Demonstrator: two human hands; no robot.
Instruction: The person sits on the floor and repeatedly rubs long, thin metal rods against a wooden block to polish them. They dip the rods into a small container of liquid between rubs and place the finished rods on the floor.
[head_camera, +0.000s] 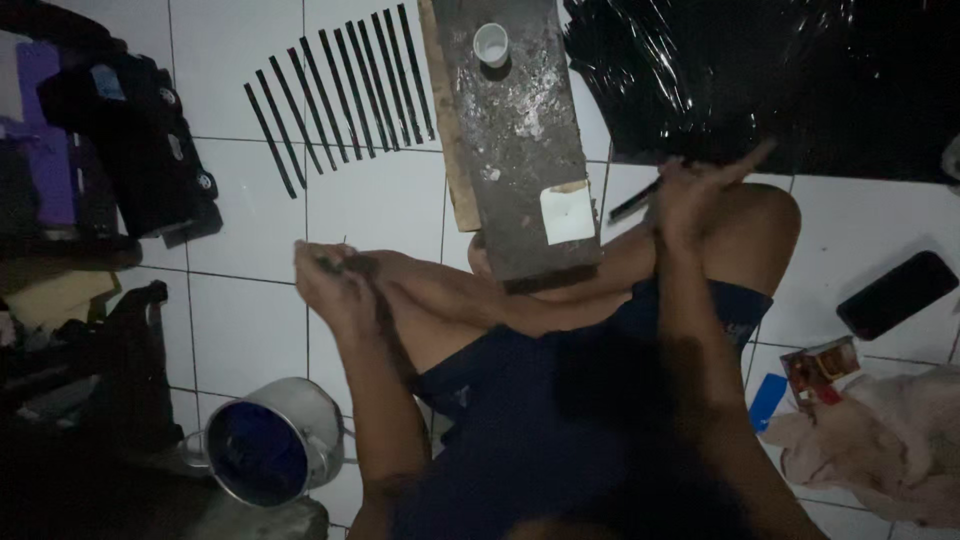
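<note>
Fingers of the left hand (330, 275) are closed on a thin dark strip (352, 265) at centre left; the right hand (690, 195) is clasped around another black strip (635, 205).

Bare arms and bare knees — no sleeves showing — with dark navy shorts (520, 400) covering the lap.

White floor tiles (250, 300) with thin dark grout lines filled the frame. At upper left a fan of black strips (340, 90) lay on them. The board (515, 140) at top centre was dark grey, mottled with pale smears, and bore a white cup (491, 44) and a cream paper square (567, 212). Glossy black plastic sheeting (780, 80) covered the upper right. The shorts (520, 410) were navy; the metal can (275, 440) at lower left showed a blue inside.
</note>
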